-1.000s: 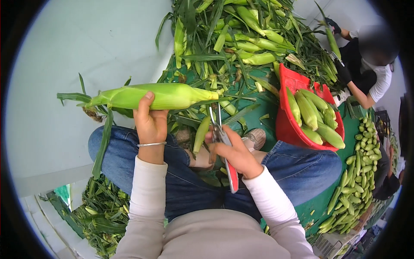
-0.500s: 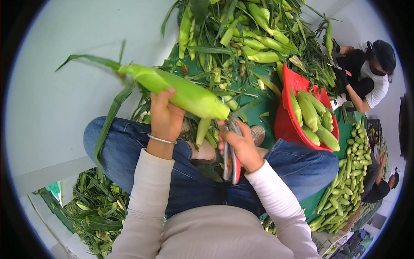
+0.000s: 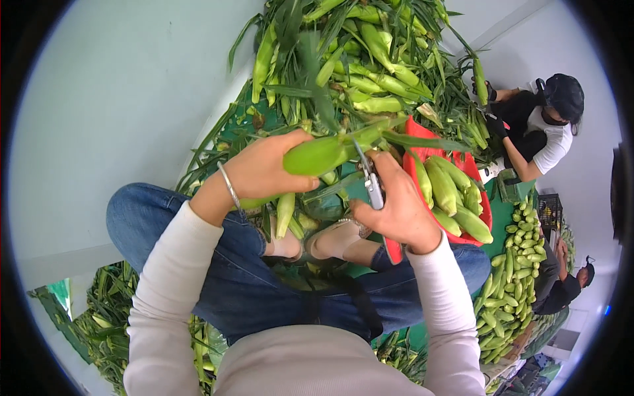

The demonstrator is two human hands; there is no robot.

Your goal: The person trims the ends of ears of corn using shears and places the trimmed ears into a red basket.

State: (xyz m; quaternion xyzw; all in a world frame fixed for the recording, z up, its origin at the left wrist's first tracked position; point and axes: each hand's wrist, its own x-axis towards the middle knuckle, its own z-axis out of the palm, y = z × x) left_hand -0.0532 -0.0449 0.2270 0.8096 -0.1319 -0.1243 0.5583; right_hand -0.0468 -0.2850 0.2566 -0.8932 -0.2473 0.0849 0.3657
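1. Above the green floor (image 3: 502, 214), the left hand (image 3: 267, 166) is closed around a corn ear (image 3: 314, 156).
2. The right hand (image 3: 401, 206) grips shears (image 3: 374, 190), blades (image 3: 362, 156) at the ear's leafy end.
3. Near the floor's far edge lies a heap of corn (image 3: 380, 82).

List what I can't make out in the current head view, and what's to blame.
All in the head view:
- Part of the held corn ear: behind the left hand.
- Much of the shears' handles: covered by the right hand.
- Dark leaf: blurred.
- Floor of the red bin: under piled ears.
- Far end of the corn heap: cut off by the upper edge.
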